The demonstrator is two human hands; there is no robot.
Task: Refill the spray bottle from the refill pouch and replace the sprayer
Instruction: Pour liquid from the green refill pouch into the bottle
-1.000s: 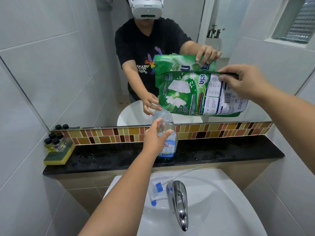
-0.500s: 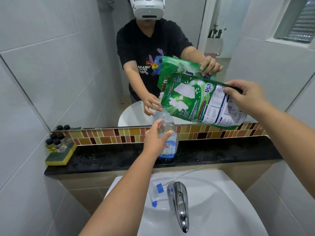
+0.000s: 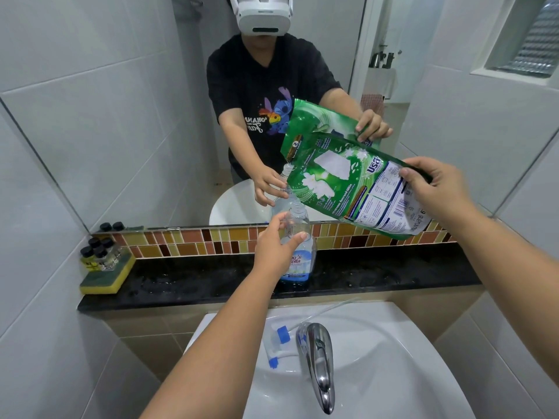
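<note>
Refill pouch (image 3: 357, 189) now tilted steeper than before, spout lowered toward the spray bottle (image 3: 298, 246) mouth. Right hand (image 3: 435, 186) fingers pinch its raised end; left hand (image 3: 276, 246) fingers encircle the bottle on the bench (image 3: 378, 276).

My one camera sits on my head, looking forward and down, close over the sink (image 3: 393, 373) near me; the mirror (image 3: 151, 101) on the far wall faces it.

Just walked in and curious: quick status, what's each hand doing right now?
Left hand grips the open spray bottle on the black ledge. Right hand pinches the tilted refill pouch over its neck. Sprayer lies in the sink. Nothing in the way.
</note>
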